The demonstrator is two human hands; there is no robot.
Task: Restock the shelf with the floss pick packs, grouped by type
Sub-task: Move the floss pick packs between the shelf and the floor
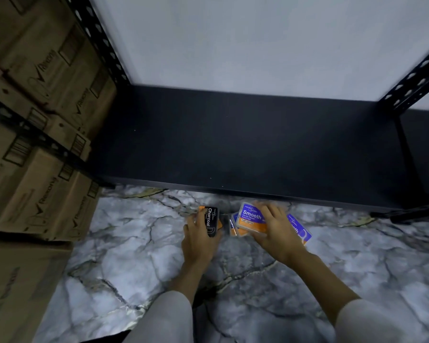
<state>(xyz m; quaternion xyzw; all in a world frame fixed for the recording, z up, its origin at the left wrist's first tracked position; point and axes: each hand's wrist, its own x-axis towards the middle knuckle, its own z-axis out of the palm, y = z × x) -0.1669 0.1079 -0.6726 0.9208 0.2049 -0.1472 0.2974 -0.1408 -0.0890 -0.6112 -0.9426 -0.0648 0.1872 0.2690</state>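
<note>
A black and orange "Charcoal" floss pick pack point(212, 221) lies on the marble floor just in front of the shelf, and my left hand point(200, 237) grips it. To its right sits a small pile of purple and orange "Smooth" packs. My right hand point(276, 227) holds the top Smooth pack point(251, 218). Another Smooth pack point(301, 230) pokes out from under that hand, and one more point(233, 226) shows at the pile's left edge. The dark shelf board point(245, 147) above them has nothing on it.
Stacked brown cardboard boxes point(35, 149) fill the left side behind a black perforated upright point(102, 38). Another upright point(411, 80) rises at the right, with a second shelf bay beyond. A white wall backs the shelf. Grey marble floor point(258, 280) spreads around my arms.
</note>
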